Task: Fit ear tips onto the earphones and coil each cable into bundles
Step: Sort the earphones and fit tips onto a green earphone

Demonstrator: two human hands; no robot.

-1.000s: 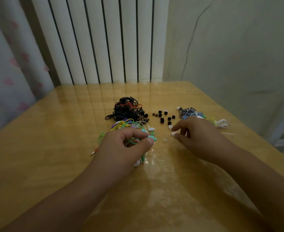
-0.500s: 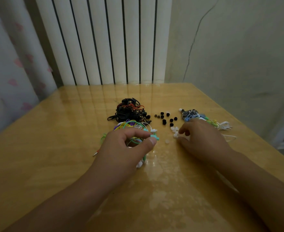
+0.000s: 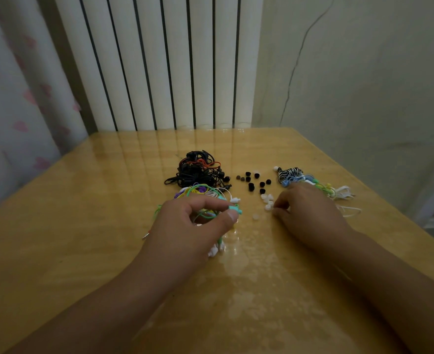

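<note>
Left grip point(image 3: 193, 226) pinches teal earphone point(image 3: 235, 209); right grip point(image 3: 310, 215) curled, touching white ear tips point(image 3: 267, 200).

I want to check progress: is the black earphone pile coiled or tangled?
Tangled. The black earphone pile lies as one loose heap with loops sticking out, untouched by either hand.

1. A table point(image 3: 83, 226) stands against a radiator point(image 3: 159, 62); a curtain point(image 3: 11, 98) hangs to the left, and a wall point(image 3: 364, 72) is to the right.
2. A tangle point(image 3: 198, 169) of cables lies at the middle, toward the far edge.
3. A second tangle point(image 3: 200, 191) lies just before it, partly under the left hand point(image 3: 193, 226).
4. Loose tips point(image 3: 254, 181) lie to the right of the tangles.
5. More tips point(image 3: 267, 200) lie just before them, beside the right hand point(image 3: 310, 215).
6. Bundles point(image 3: 313, 181) lie behind the right hand, at the far right.
</note>
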